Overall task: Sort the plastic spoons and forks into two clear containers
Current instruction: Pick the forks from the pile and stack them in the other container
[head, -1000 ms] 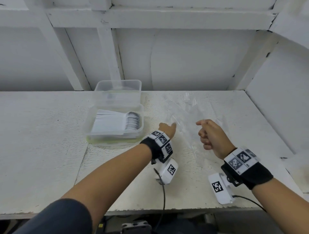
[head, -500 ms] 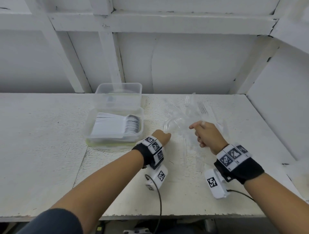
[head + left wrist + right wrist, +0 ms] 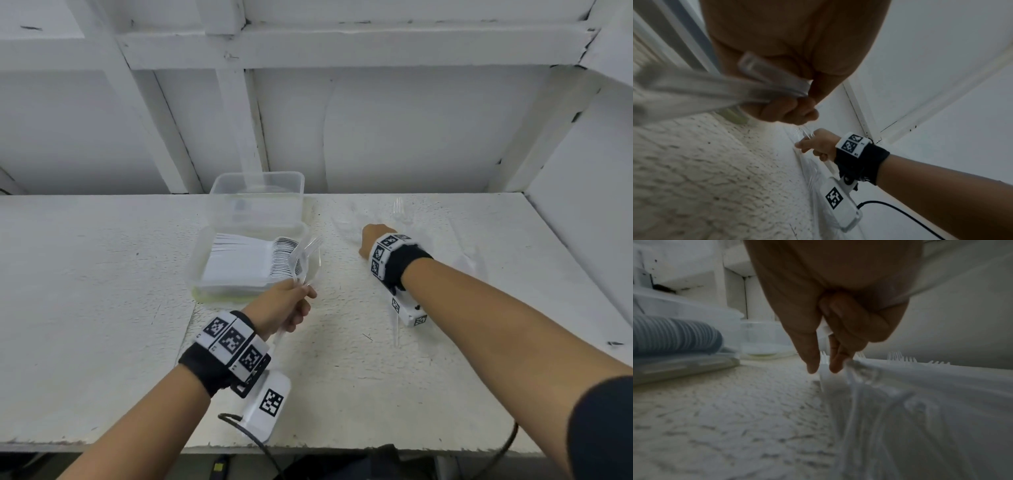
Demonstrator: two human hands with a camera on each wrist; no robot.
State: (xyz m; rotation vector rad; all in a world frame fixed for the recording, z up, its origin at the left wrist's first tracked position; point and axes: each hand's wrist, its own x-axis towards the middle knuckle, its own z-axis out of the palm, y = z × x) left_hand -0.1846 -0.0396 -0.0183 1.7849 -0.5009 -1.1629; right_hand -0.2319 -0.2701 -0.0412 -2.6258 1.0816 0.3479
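Observation:
My left hand [image 3: 291,301] grips a small bunch of clear plastic forks [image 3: 303,255] by the handles, tines up, in front of the near clear container [image 3: 200,260]. That container holds a packed row of spoons [image 3: 246,263]. In the left wrist view the fork handles [image 3: 715,87] are blurred against my curled left hand [image 3: 789,110]. My right hand [image 3: 371,236] reaches into the loose pile of clear forks [image 3: 399,209] on the table. In the right wrist view, thumb and forefinger of the right hand [image 3: 823,368] pinch one fork [image 3: 824,360].
A second clear container [image 3: 257,192] stands behind the first, against the wall, and looks empty. One clear utensil [image 3: 396,329] lies on the white table under my right wrist. A wall closes the table's right side. The table's front edge [image 3: 308,445] is near me.
My left hand has pulled back and left from the pile, lifting forks towards the near container. My right hand has moved forward into the pile and lowered to the table.

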